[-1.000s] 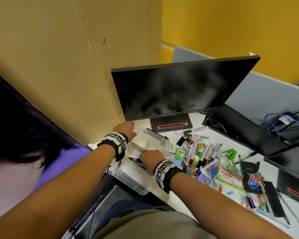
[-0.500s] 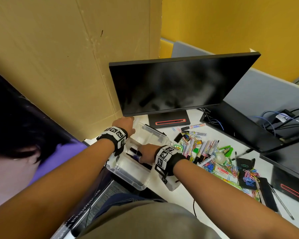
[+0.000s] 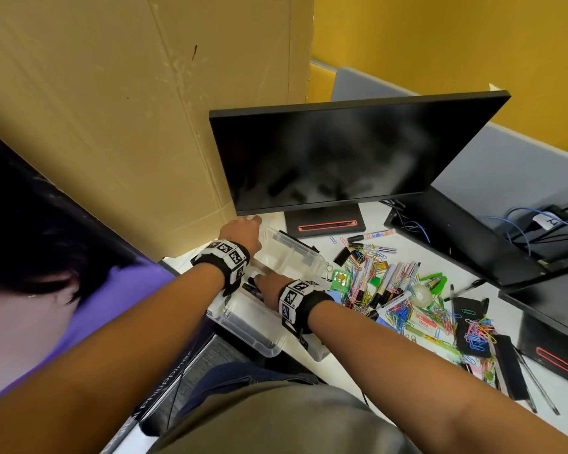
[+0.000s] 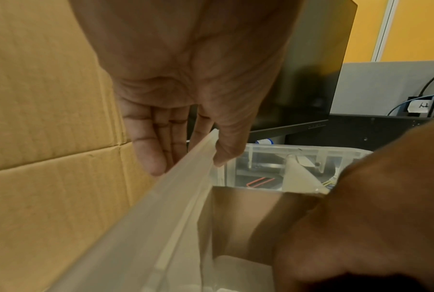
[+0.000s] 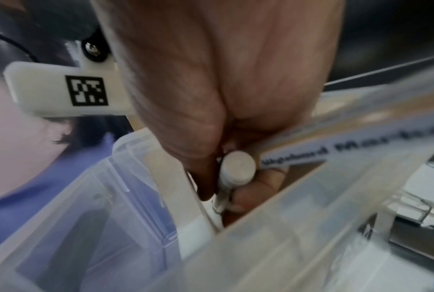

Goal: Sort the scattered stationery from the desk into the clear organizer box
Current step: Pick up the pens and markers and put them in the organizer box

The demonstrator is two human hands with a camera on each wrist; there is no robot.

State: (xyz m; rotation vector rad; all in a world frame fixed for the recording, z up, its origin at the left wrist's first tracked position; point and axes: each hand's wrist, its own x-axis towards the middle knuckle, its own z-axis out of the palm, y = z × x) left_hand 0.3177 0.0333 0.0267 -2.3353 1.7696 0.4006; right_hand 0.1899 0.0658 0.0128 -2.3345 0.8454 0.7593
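Two hands are at the clear organizer box (image 3: 289, 257), which sits at the near left of the white desk (image 3: 358, 362), just left of the big pile of stationery (image 3: 394, 290). From the head view I see my left hand (image 3: 240, 231) on the far left edge of the box, and my right hand (image 3: 269, 286) reaching down into it with dark pens (image 3: 250, 286) poking out past it.

From the left wrist view, the left hand (image 4: 186, 94) pinches the thin box wall (image 4: 186, 177) between thumb and straight fingers (image 4: 151, 154). It grips the rim and keeps the box steady.

From the right wrist view, the right hand (image 5: 223, 98) is curled round a white marker (image 5: 238, 168) with black print, low inside a compartment beside a divider (image 5: 176, 189).

I think the markers are light, stiff and a bit slippery, so holding them round the middle works best. The box looks light and thin, so it may slide or bend. I would hold it by the rim, as now.
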